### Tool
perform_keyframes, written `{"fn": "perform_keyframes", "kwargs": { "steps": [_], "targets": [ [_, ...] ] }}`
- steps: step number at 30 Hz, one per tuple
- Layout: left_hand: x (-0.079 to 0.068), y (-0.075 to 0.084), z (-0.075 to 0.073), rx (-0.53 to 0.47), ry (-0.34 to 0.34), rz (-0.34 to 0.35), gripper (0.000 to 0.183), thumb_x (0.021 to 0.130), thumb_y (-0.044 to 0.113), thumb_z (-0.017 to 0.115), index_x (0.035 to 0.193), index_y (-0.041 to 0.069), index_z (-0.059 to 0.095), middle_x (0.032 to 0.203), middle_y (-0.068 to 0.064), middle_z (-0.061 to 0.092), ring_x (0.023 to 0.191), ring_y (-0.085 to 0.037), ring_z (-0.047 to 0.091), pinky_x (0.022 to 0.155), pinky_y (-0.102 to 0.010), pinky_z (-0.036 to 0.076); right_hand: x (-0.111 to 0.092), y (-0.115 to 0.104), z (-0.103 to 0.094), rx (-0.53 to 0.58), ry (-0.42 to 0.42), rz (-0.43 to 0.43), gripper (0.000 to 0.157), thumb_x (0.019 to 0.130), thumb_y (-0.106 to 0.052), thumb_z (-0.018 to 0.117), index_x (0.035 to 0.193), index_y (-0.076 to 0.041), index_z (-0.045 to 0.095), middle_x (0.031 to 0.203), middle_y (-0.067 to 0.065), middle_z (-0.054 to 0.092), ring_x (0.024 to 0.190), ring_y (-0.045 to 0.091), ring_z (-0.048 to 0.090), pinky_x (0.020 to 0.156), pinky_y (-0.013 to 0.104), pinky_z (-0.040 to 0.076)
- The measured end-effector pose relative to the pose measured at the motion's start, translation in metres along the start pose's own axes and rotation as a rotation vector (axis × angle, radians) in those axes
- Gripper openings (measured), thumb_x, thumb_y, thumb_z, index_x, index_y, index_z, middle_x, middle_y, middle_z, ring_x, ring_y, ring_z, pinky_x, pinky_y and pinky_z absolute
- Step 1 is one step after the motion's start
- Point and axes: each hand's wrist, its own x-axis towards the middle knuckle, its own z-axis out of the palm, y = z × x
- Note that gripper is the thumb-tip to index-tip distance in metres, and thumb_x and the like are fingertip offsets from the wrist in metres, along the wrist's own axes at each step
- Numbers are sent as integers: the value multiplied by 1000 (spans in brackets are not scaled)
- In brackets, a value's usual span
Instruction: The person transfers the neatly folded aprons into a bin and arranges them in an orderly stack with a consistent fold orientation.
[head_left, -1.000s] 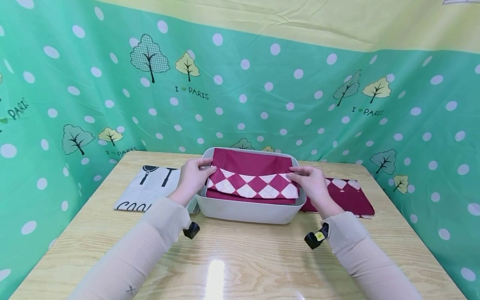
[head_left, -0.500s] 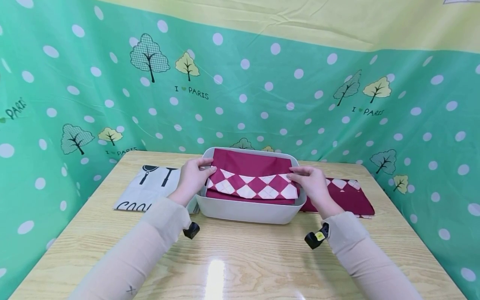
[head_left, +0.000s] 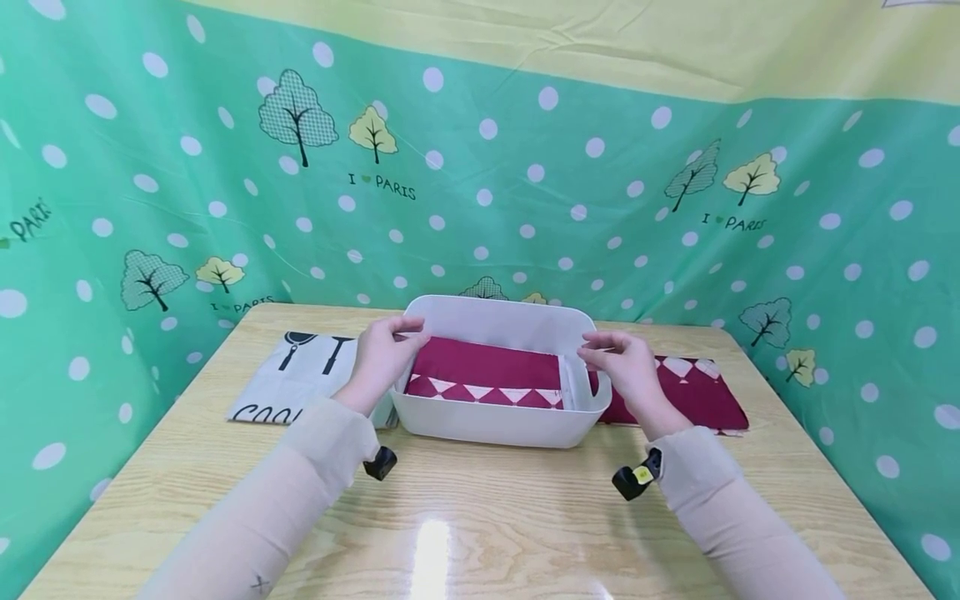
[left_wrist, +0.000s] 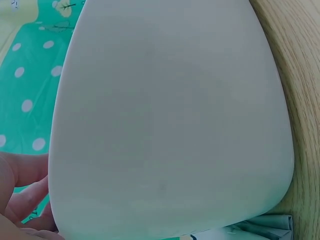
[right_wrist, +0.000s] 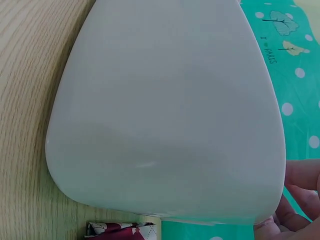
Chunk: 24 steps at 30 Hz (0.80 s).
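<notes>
A white plastic basket (head_left: 498, 427) stands on the table, and its smooth side fills most of the left wrist view (left_wrist: 170, 110) and right wrist view (right_wrist: 170, 110). Inside lies a folded maroon cloth (head_left: 487, 363) with a band of white diamonds along its near edge. My left hand (head_left: 381, 358) is over the left end of the basket, fingers loosely bent beside the cloth's left end. Over the right end hovers my right hand (head_left: 624, 362), thumb and fingers apart from the cloth. In both wrist views the fingers show only at the basket's rim.
Left of the basket lies a folded white cloth (head_left: 300, 375) printed with dark kitchen tools and letters. To the right, another folded maroon cloth (head_left: 693, 396) with white diamonds rests on the wooden table (head_left: 495, 517). A green dotted curtain (head_left: 480, 183) hangs behind.
Both hands held the maroon cloth at the basket's rim; now they have let it go and it has dropped lower inside. The hands have barely moved.
</notes>
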Motion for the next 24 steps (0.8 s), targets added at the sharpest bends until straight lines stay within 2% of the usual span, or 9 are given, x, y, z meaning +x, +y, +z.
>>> {"fn": "perform_keyframes", "kwargs": {
  "steps": [6, 12, 24],
  "targets": [
    [-1, 1, -2, -22, 6, 12, 38, 96, 22, 64, 133, 9, 63, 131, -12, 65, 116, -29, 61, 99, -41, 52, -1, 0, 0, 11, 1, -2, 40, 95, -20, 66, 132, -4, 61, 119, 14, 63, 100, 24, 66, 101, 41, 53],
    [-3, 4, -3, -52, -5, 19, 38, 97, 20, 63, 133, 9, 62, 132, -13, 64, 115, -29, 62, 99, -39, 54, -2, -2, -1, 21, -4, -1, 42, 96, -20, 65, 133, -3, 59, 117, 13, 63, 94, 17, 66, 95, 33, 55],
    [-6, 8, -6, -73, -27, 23, 40, 97, 21, 63, 135, 9, 61, 133, -13, 63, 111, -29, 66, 98, -38, 55, -7, -9, -5, 18, -13, -12, 44, 97, -24, 63, 136, -4, 57, 126, 17, 61, 103, 26, 65, 103, 45, 51]
  ]
}}
